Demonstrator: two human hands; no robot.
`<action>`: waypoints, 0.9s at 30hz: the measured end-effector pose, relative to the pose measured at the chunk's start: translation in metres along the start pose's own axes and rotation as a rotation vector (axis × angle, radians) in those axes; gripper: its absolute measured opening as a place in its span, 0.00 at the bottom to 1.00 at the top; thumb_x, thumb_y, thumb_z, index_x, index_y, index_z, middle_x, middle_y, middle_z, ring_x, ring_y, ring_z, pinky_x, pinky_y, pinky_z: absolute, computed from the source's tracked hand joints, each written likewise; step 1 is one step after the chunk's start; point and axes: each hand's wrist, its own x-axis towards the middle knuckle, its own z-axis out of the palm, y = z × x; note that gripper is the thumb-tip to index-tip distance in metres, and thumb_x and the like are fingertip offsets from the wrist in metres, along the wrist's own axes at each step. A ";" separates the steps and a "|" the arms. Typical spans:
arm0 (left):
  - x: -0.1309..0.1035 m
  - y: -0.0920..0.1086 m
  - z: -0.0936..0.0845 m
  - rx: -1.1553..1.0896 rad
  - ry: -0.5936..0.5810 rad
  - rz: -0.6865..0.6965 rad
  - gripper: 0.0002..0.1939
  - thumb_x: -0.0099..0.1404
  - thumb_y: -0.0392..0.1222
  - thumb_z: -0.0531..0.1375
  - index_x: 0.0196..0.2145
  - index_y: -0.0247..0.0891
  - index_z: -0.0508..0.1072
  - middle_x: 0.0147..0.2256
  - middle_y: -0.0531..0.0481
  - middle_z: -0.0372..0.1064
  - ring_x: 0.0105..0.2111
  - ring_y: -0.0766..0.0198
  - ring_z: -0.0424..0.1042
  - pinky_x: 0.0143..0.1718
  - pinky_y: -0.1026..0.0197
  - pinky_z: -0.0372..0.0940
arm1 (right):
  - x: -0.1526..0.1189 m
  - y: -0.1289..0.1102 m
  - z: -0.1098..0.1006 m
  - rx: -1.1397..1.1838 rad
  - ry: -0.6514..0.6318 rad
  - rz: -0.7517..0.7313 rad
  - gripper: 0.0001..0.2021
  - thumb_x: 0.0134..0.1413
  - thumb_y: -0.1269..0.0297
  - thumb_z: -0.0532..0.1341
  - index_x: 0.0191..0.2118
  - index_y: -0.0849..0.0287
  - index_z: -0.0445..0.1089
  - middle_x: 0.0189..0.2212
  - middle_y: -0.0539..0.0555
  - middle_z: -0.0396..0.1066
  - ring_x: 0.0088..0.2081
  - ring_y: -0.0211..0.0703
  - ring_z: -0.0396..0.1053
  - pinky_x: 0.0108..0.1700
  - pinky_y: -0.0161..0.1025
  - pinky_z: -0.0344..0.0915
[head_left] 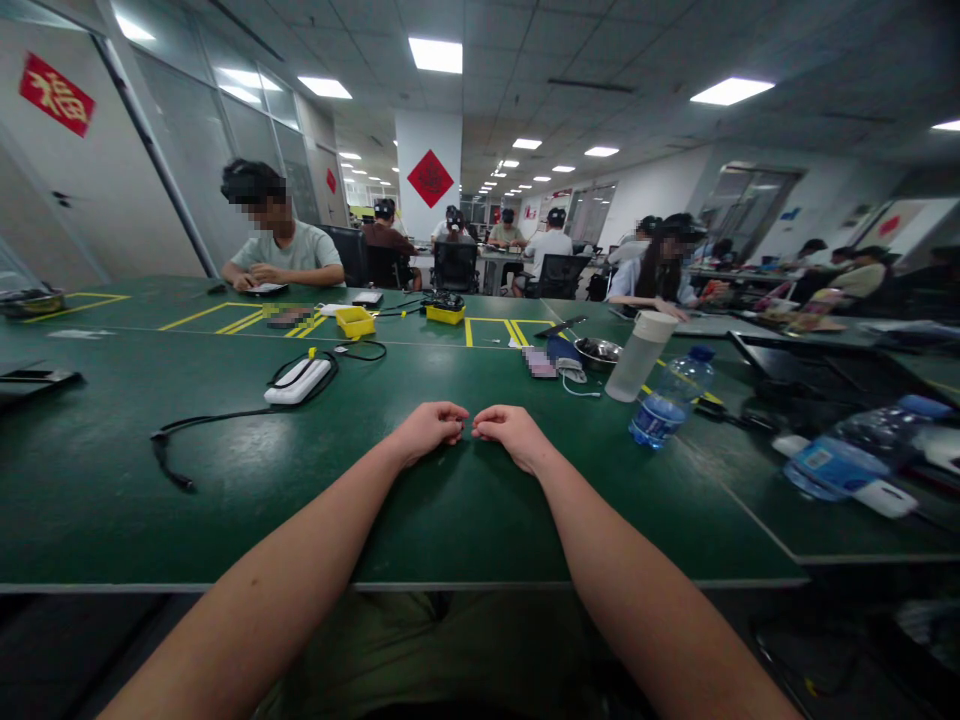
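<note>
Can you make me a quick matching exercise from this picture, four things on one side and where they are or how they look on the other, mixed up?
Things:
1. White device
2. Left hand
3. Frosted bottle
4. Table

Places, colours or states:
A. Green, beneath both hands
B. Standing to the right of both hands
C. Fingers curled, near the right hand
D. Left of both hands, black cable against it

Pairs: 1-D, 2-C, 3-B, 4-A

Two yellow bins (356, 328) (445, 316), two bottles (661, 412) (844, 455), one tumbler (637, 360)
</note>
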 end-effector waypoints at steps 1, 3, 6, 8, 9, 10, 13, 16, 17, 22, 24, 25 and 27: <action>0.000 0.000 0.000 0.003 -0.001 0.002 0.15 0.56 0.33 0.60 0.43 0.32 0.71 0.29 0.50 0.71 0.23 0.72 0.68 0.28 0.67 0.64 | 0.000 0.000 0.000 0.016 0.014 0.021 0.05 0.40 0.73 0.64 0.29 0.64 0.71 0.26 0.54 0.74 0.30 0.38 0.73 0.32 0.33 0.67; 0.001 -0.001 0.000 -0.024 -0.003 -0.009 0.15 0.56 0.34 0.61 0.43 0.32 0.71 0.29 0.49 0.72 0.25 0.71 0.69 0.30 0.66 0.65 | 0.000 -0.001 0.001 0.060 0.029 0.064 0.04 0.42 0.74 0.63 0.29 0.64 0.71 0.27 0.55 0.74 0.32 0.40 0.74 0.33 0.33 0.69; 0.001 -0.002 0.001 -0.100 -0.001 -0.040 0.13 0.57 0.34 0.60 0.42 0.31 0.73 0.32 0.46 0.74 0.28 0.69 0.71 0.35 0.65 0.67 | 0.000 -0.001 0.001 0.109 0.008 0.093 0.05 0.43 0.76 0.63 0.29 0.64 0.72 0.27 0.56 0.74 0.33 0.40 0.74 0.34 0.33 0.71; 0.001 -0.001 0.002 -0.142 0.004 -0.061 0.13 0.57 0.34 0.60 0.41 0.32 0.74 0.33 0.45 0.74 0.29 0.69 0.72 0.36 0.64 0.67 | 0.000 0.000 0.000 0.125 -0.010 0.092 0.05 0.43 0.76 0.63 0.30 0.64 0.72 0.28 0.56 0.75 0.32 0.40 0.75 0.33 0.32 0.71; 0.001 -0.001 0.002 -0.153 0.005 -0.071 0.13 0.56 0.33 0.61 0.41 0.32 0.74 0.33 0.45 0.74 0.29 0.68 0.72 0.37 0.64 0.68 | 0.000 0.001 0.000 0.132 -0.017 0.089 0.05 0.43 0.76 0.64 0.30 0.64 0.72 0.28 0.56 0.75 0.32 0.40 0.75 0.32 0.32 0.71; 0.001 0.000 0.003 -0.159 0.005 -0.078 0.13 0.56 0.33 0.61 0.41 0.32 0.74 0.33 0.45 0.74 0.29 0.68 0.73 0.37 0.64 0.68 | 0.000 0.001 0.000 0.137 -0.022 0.086 0.04 0.43 0.76 0.64 0.30 0.64 0.72 0.28 0.56 0.75 0.31 0.39 0.75 0.31 0.31 0.71; -0.001 0.003 0.003 -0.156 -0.007 -0.087 0.13 0.57 0.34 0.62 0.41 0.33 0.74 0.33 0.45 0.75 0.29 0.68 0.73 0.37 0.64 0.68 | 0.000 0.000 0.001 0.139 -0.024 0.084 0.04 0.44 0.76 0.63 0.30 0.64 0.72 0.28 0.56 0.75 0.29 0.37 0.74 0.30 0.30 0.71; -0.003 0.004 0.003 -0.144 -0.026 -0.079 0.13 0.58 0.35 0.61 0.42 0.32 0.73 0.32 0.45 0.74 0.28 0.69 0.73 0.36 0.65 0.69 | -0.002 -0.002 0.001 0.126 -0.018 0.090 0.04 0.44 0.76 0.63 0.30 0.64 0.73 0.27 0.56 0.75 0.28 0.37 0.74 0.29 0.30 0.70; -0.003 0.004 0.003 -0.140 -0.027 -0.077 0.13 0.58 0.35 0.61 0.42 0.32 0.73 0.32 0.45 0.74 0.28 0.69 0.73 0.36 0.65 0.69 | -0.002 -0.003 0.002 0.124 -0.017 0.090 0.04 0.44 0.75 0.63 0.30 0.64 0.73 0.27 0.56 0.75 0.28 0.37 0.73 0.29 0.30 0.70; -0.002 0.002 0.003 -0.123 -0.004 -0.061 0.12 0.58 0.35 0.62 0.41 0.32 0.71 0.31 0.46 0.73 0.26 0.71 0.72 0.33 0.66 0.69 | -0.002 -0.003 0.001 0.113 -0.021 0.080 0.06 0.42 0.74 0.64 0.31 0.63 0.73 0.27 0.55 0.75 0.26 0.36 0.72 0.27 0.30 0.69; -0.001 0.001 0.003 -0.129 0.007 -0.054 0.11 0.58 0.34 0.61 0.40 0.32 0.70 0.30 0.47 0.72 0.25 0.71 0.72 0.31 0.67 0.69 | -0.001 -0.002 0.000 0.109 -0.025 0.075 0.06 0.42 0.74 0.64 0.32 0.63 0.73 0.28 0.55 0.75 0.25 0.35 0.72 0.26 0.30 0.68; -0.001 0.000 0.004 -0.136 0.013 -0.054 0.10 0.58 0.33 0.61 0.39 0.32 0.70 0.30 0.47 0.72 0.25 0.71 0.72 0.31 0.67 0.69 | -0.001 -0.002 0.000 0.110 -0.026 0.072 0.06 0.43 0.73 0.64 0.32 0.63 0.73 0.28 0.55 0.75 0.25 0.35 0.72 0.26 0.30 0.68; -0.001 0.001 0.004 -0.158 0.029 -0.060 0.09 0.58 0.32 0.60 0.39 0.32 0.69 0.30 0.47 0.72 0.26 0.71 0.72 0.31 0.67 0.69 | -0.001 -0.001 0.000 0.113 -0.028 0.065 0.06 0.43 0.72 0.65 0.32 0.63 0.72 0.29 0.55 0.75 0.25 0.35 0.72 0.27 0.30 0.68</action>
